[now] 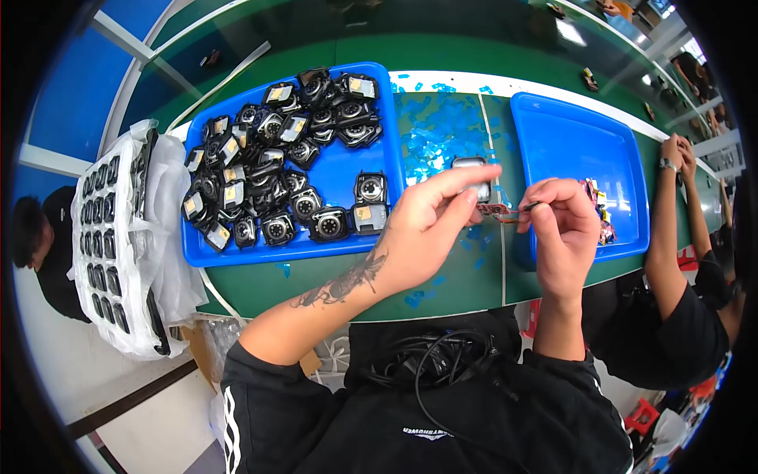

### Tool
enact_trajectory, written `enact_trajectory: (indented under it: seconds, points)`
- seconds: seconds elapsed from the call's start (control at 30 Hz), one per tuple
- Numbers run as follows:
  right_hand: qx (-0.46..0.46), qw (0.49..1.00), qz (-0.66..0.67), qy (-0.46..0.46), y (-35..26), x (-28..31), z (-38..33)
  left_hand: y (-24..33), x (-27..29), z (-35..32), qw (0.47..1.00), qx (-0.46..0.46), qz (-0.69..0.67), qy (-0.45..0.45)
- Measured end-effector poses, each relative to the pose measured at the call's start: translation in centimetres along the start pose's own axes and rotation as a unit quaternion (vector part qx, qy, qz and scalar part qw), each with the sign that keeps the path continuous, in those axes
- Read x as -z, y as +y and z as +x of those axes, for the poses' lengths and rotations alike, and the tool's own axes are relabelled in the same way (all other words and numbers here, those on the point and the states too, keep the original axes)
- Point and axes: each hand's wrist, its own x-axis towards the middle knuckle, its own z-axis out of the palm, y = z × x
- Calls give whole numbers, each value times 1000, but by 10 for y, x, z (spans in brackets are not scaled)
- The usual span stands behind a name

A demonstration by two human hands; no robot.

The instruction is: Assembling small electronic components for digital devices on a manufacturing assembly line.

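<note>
My left hand, with a tattooed forearm behind it, is closed on a small grey watch case, held between thumb and fingers above the green table. A small reddish circuit board with thin wires stretches from beside that hand's fingertips across to my right hand. The right thumb and forefinger pinch the dark end of the wires. Part of the watch case is hidden behind my left fingers.
To the left, a blue tray holds many black watch casings. Blue film pieces litter the table. A second blue tray at right holds small colourful parts. Stacked white trays stand far left. Another person's arms are at right.
</note>
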Motion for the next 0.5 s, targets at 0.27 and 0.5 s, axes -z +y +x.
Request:
enact_trajectory:
  seconds: [0.27, 0.5]
  points:
    - [-19, 967, -252, 11, -1, -33, 6, -8, -2, 2, 999, 18, -39, 14]
    - [64, 932, -354, 37, -4, -37, 10, -6, -4, -2, 997, 7, -81, -16]
